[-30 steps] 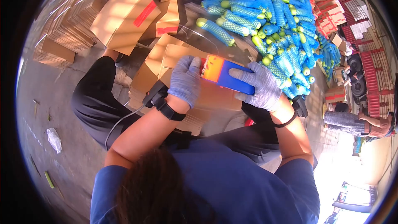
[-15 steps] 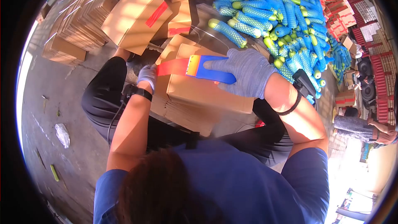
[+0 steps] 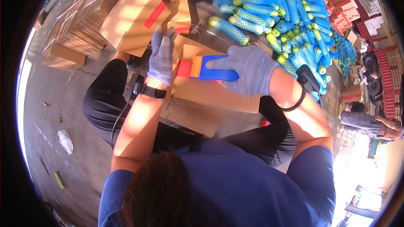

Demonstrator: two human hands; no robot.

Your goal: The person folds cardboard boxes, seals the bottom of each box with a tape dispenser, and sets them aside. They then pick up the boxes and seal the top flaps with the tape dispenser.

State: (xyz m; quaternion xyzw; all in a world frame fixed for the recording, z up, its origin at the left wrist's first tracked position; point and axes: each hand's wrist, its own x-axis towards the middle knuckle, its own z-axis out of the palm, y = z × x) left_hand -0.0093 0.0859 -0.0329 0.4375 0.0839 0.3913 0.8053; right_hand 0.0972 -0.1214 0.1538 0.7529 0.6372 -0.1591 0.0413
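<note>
My right hand [image 3: 255, 69], in a grey glove, is wrapped round a blue tape dispenser [image 3: 212, 74] with an orange front edge. The dispenser lies over the top of a brown cardboard box [image 3: 219, 96] in front of my lap. A strip of red tape [image 3: 184, 68] runs from its front edge toward the box's left end. My left hand [image 3: 160, 62], gloved too, is at that left end with its fingers stretched upward and nothing in them. It overlaps the box edge in this view.
More boxes with red tape, such as one box [image 3: 134, 21], stand ahead. Stacks of flattened cardboard [image 3: 78, 27] are at the left. A large pile of green vegetables in blue netting [image 3: 277, 12] lies ahead right. Another person [image 3: 366, 124] is far right. Plastic scrap [image 3: 65, 141] lies on the floor.
My left hand has let go of the red tape's end, opened, and turned upward along the box's left end. The dispenser in my right hand has barely moved.
</note>
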